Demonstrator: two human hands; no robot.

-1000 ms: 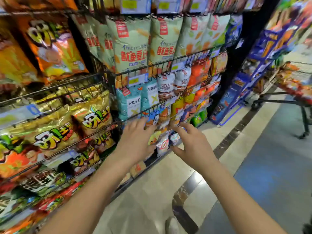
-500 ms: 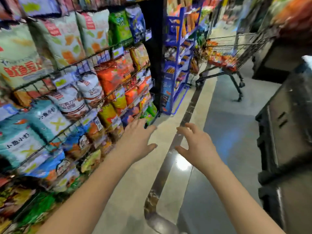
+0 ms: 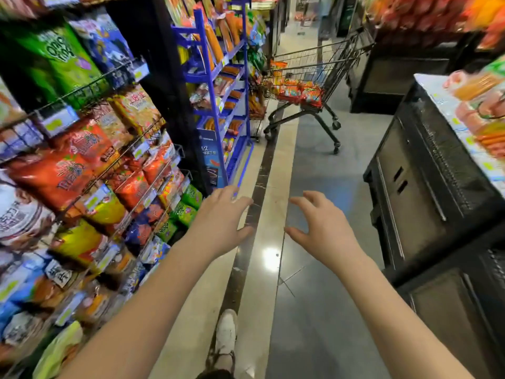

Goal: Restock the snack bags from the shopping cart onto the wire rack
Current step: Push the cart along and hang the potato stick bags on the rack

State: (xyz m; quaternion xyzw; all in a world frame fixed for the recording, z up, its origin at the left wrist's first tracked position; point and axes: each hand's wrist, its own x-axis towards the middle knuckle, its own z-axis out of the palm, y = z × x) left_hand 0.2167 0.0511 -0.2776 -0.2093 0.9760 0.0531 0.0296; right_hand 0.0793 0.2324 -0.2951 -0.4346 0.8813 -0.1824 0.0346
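In the aisle beside the wire rack (image 3: 90, 170), your left hand (image 3: 218, 217) and right hand (image 3: 322, 228) hang empty, fingers loosely spread. The snack bags (image 3: 300, 93) lie in the shopping cart (image 3: 322, 72), well ahead. Current step: fetching. Next, walk there and grasp bags.

Two hands are out in front: one left hand (image 3: 218, 220) and one right hand (image 3: 322, 228), both with loose fingers and no load. One shopping cart (image 3: 328, 58) stands well ahead of them, holding a heap of red snack bags (image 3: 300, 93), at least four but too blurred for a full count. One wire rack (image 3: 82, 87) runs beside the left hand, with one blue shelf unit (image 3: 203, 77) ahead of it. Three small green packs (image 3: 182, 213) sit just left of the left hand. One white shoe (image 3: 226, 332) shows below the hands, and one dark cabinet (image 3: 410, 201) stands off the right hand.
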